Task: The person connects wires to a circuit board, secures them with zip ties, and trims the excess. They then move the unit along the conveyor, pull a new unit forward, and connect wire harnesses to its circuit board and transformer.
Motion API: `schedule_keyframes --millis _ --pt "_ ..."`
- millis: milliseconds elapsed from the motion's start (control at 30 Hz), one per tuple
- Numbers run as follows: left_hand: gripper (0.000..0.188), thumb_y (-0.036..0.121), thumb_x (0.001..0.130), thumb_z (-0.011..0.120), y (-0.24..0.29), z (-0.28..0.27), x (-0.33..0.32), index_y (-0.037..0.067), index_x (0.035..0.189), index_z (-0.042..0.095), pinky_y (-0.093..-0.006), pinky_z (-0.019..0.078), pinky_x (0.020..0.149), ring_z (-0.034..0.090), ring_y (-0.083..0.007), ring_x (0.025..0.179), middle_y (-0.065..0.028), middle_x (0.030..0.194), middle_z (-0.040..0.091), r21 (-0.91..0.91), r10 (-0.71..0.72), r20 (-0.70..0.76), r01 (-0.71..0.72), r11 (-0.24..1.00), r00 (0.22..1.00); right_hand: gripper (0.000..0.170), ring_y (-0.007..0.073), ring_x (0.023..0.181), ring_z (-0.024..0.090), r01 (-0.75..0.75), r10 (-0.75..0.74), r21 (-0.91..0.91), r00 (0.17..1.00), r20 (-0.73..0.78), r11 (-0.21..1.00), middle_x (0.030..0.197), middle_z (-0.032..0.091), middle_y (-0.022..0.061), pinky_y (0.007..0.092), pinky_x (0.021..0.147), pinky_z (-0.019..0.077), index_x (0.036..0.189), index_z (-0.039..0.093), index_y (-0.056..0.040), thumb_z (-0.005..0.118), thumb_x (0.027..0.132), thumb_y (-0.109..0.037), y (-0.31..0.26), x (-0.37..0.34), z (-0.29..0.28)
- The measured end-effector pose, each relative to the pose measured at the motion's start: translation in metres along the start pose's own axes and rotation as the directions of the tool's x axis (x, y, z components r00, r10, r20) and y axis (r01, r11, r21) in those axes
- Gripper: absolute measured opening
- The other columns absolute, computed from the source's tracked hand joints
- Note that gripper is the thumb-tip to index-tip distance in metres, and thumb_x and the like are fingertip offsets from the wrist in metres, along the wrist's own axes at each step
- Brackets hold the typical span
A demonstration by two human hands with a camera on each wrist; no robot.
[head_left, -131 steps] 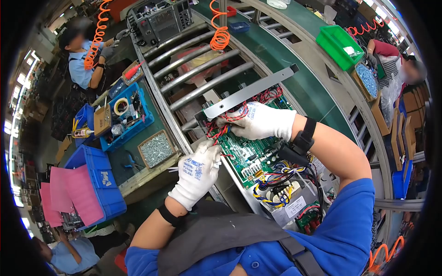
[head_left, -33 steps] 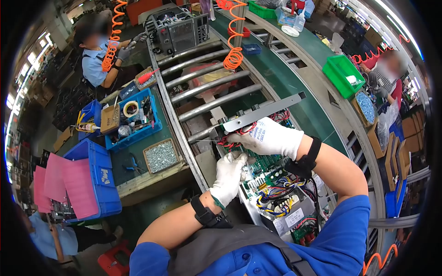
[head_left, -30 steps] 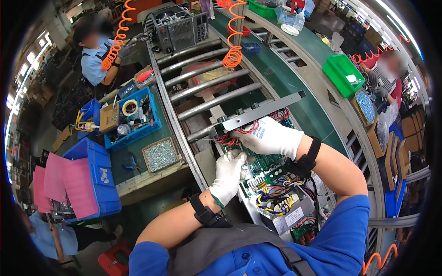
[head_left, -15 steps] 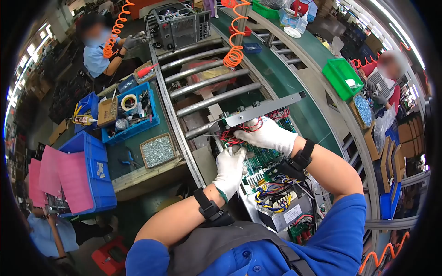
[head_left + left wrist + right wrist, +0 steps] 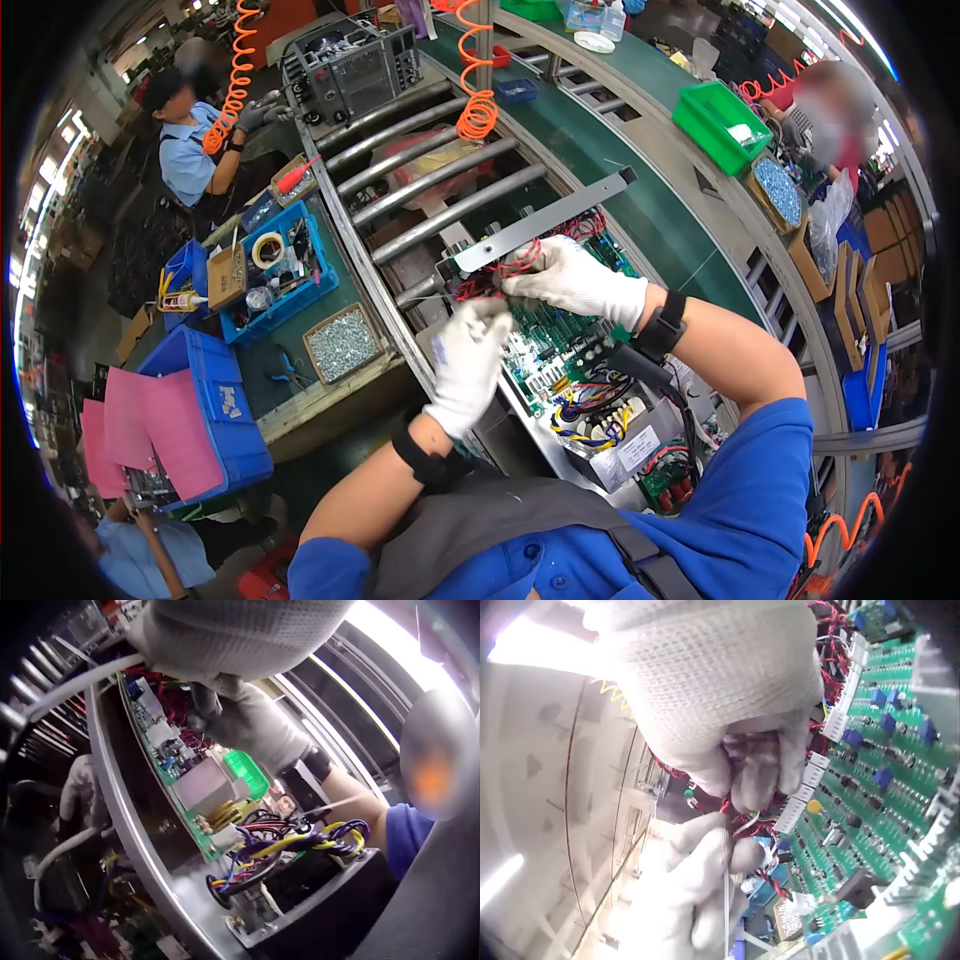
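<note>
The white-gloved right hand (image 5: 575,280) pinches a bundle of red wires (image 5: 520,262) under a grey metal bar (image 5: 540,222), above a green circuit board (image 5: 545,345). Close to its fingertips, the gloved left hand (image 5: 465,365) has its fingers bent around a thin white strip (image 5: 727,907), which hangs down in the right wrist view. That strip (image 5: 82,684) also sticks out from the left glove in the left wrist view. White connectors (image 5: 799,796) line the board's edge beside the right hand (image 5: 712,682). The fingertips partly hide the wire bundle.
Metal rollers (image 5: 440,215) lie beyond the unit. At left are a screw box (image 5: 342,343), a blue tool tray (image 5: 330,283) and a blue bin (image 5: 235,405) with pink sheets. A green bin (image 5: 712,125) stands right; orange coiled hoses (image 5: 477,115) hang down. Other people sit nearby.
The left hand has lifted and drawn back leftward from the board's edge. The right hand stays at the red wires. The head view has shifted slightly.
</note>
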State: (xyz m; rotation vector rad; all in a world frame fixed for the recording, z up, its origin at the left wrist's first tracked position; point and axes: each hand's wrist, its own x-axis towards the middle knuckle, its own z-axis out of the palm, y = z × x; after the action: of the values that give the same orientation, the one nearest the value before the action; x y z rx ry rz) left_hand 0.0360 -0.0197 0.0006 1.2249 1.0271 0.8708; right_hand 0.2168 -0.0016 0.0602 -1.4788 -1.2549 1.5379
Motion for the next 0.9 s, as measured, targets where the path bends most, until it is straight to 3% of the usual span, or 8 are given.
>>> schedule_keyframes --millis 67,100,233,333,433,600,800,900 --pt "0.016 0.004 0.09 0.063 0.009 -0.007 0.017 0.001 0.105 0.06 -0.0183 0.0325 0.039 0.042 -0.0025 0.046 -0.0038 0.073 0.064 -0.205 -0.111 -0.018 0.105 0.973 0.994 0.01 0.0106 0.062 0.062 0.143 -0.131 -0.551 0.989 0.062 0.822 0.071 0.065 0.0024 0.0284 0.06 0.0504 0.094 0.07 -0.0075 0.068 0.084 -0.011 -0.017 -0.017 -0.005" --pt "0.012 0.006 0.09 0.064 0.006 -0.005 0.02 0.001 0.101 0.062 -0.0193 0.0308 0.036 0.041 -0.0034 0.041 -0.0062 0.073 0.066 -0.118 -0.069 -0.04 0.063 0.991 0.997 0.014 0.0168 0.073 0.067 0.436 -0.429 -0.566 0.89 0.155 0.7 0.08 0.068 0.0073 0.0312 0.068 0.0524 0.095 0.071 -0.0085 0.069 0.082 -0.012 -0.009 -0.02 -0.003" --pt "0.018 0.009 0.091 0.065 0.019 -0.014 0.013 -0.003 0.104 0.062 -0.0187 0.0325 0.037 0.044 -0.003 0.043 -0.0104 0.085 0.071 -0.169 -0.205 0.103 0.22 0.961 0.973 0.017 0.0242 0.084 0.069 0.419 -0.405 -0.682 0.894 0.194 0.6 0.091 0.07 0.0103 0.0332 0.075 0.0532 0.099 0.072 -0.0079 0.069 0.082 -0.01 -0.002 -0.031 -0.008" --pt "0.024 0.01 0.091 0.065 0.027 -0.017 0.004 -0.004 0.111 0.061 -0.0171 0.033 0.038 0.045 -0.0026 0.044 -0.0112 0.089 0.071 -0.162 -0.161 0.142 0.184 0.97 0.977 0.018 0.0235 0.084 0.069 0.346 -0.363 -0.531 0.929 0.077 0.774 0.091 0.07 0.0113 0.0322 0.075 0.053 0.101 0.071 -0.006 0.069 0.083 -0.01 -0.003 -0.032 -0.005" --pt "0.029 0.008 0.09 0.065 0.026 -0.015 0.004 -0.004 0.116 0.06 -0.015 0.0366 0.043 0.048 -0.0024 0.051 -0.0055 0.09 0.069 -0.108 -0.114 0.169 0.133 0.985 0.979 0.019 0.0107 0.08 0.065 0.217 -0.217 -0.326 0.975 0.036 0.92 0.088 0.071 0.0069 0.0261 0.071 0.051 0.104 0.07 -0.003 0.067 0.087 -0.011 0.0 -0.031 -0.002" --pt "0.032 0.003 0.088 0.066 0.001 -0.01 0.006 -0.004 0.119 0.06 -0.0188 0.049 0.071 0.059 -0.0064 0.079 -0.0039 0.094 0.066 0.025 0.077 0.144 -0.082 0.996 0.987 0.023 0.0054 0.08 0.061 0.141 -0.132 -0.247 0.99 0.053 0.959 0.09 0.07 0.0034 0.0232 0.071 0.0499 0.107 0.069 -0.0001 0.068 0.086 -0.009 -0.003 -0.031 -0.001" --pt "0.024 0.003 0.089 0.065 -0.014 -0.011 0.014 -0.002 0.112 0.062 -0.0212 0.0445 0.063 0.055 -0.0066 0.072 0.0008 0.087 0.063 -0.109 0.1 0.134 -0.086 0.99 0.986 0.023 0.0075 0.084 0.063 0.108 -0.106 -0.059 0.994 0.041 0.992 0.092 0.071 0.0054 0.023 0.076 0.0514 0.106 0.069 0.0025 0.069 0.086 -0.009 -0.001 -0.031 -0.001" --pt "0.018 0.015 0.088 0.065 0.015 -0.018 0.012 0.001 0.1 0.066 -0.0291 0.0484 0.066 0.063 -0.0162 0.069 -0.0098 0.08 0.067 0.483 0.105 0.219 -0.201 0.852 0.97 0.025 0.0104 0.088 0.065 0.143 -0.144 0.033 0.989 0.037 0.989 0.097 0.07 0.0072 0.0242 0.08 0.0521 0.108 0.067 0.0027 0.07 0.086 -0.009 0.007 -0.029 -0.004"
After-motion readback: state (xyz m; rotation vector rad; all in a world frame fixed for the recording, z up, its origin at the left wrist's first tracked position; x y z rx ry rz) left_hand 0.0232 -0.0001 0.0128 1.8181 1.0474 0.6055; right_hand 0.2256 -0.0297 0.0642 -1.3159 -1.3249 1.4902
